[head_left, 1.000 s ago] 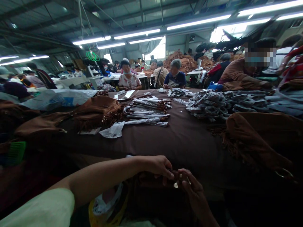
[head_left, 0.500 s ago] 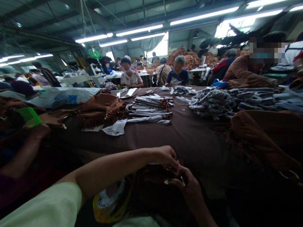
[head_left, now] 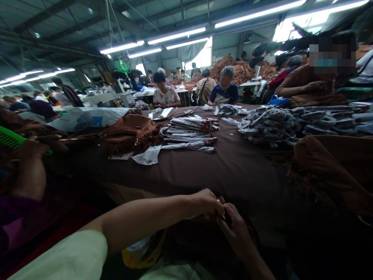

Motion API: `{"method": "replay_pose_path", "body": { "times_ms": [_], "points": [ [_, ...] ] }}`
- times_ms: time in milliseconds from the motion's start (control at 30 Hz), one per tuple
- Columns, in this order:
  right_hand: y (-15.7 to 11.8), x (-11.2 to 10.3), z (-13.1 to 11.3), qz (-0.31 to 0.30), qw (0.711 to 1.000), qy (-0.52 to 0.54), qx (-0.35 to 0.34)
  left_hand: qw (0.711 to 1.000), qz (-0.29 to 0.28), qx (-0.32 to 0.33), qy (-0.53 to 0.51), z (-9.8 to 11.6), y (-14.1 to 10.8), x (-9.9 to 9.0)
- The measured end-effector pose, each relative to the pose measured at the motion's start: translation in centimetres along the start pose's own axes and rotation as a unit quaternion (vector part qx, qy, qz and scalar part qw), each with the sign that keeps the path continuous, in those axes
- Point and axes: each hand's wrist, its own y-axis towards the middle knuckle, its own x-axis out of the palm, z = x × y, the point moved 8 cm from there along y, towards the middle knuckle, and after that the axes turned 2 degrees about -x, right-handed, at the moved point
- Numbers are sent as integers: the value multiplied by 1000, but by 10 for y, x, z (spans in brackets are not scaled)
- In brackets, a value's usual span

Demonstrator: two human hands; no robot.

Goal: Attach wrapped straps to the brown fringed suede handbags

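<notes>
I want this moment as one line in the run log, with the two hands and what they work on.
left hand: meets right hand at small pale part | right hand: above dark brown piece

My left sleeve (head_left: 55,256) is short, loose and pale cream, ending above the elbow. My left hand (head_left: 207,203) and right hand (head_left: 236,229) are bare.

Dim factory floor, lit by fluorescent tubes (head_left: 177,41) overhead
Window (head_left: 294,31) glare blown out top R; L hand (head_left: 207,203) & R hand (head_left: 235,229) in heavy shadow, soft; wide-angle warp bends roof beams (head_left: 58,23) at edges, dark fg murky
</notes>
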Motion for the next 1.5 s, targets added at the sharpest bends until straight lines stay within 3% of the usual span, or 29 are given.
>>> {"method": "replay_pose_path", "body": {
  "times_ms": [200, 567, 700, 833, 1033, 1200, 1500],
  "points": [
    [-9, -2, 1, -45, 997, 55, -2, 999, 39, -15, -21, -1, -4, -2],
    [-11, 3, 22, 58, 993, 94, 51, 997, 41, -1, -70, -6, -7, 3],
    [-13, 1, 24, 15, 997, 58, 46, 995, 47, -1, -84, -7, -9, 4],
    [-12, -5, 20, -33, 999, 7, 12, 996, 24, -9, -88, -5, -14, 0],
    [-6, -11, 14, 4, 1000, 21, 15, 986, -65, 34, -152, 4, -20, -1],
    [-4, -9, 10, -10, 997, 66, 48, 990, -42, 49, -122, 1, -22, -9],
    [-12, -9, 15, 7, 997, 61, 47, 989, -80, 33, -122, 0, -22, 3]
  ]
}}
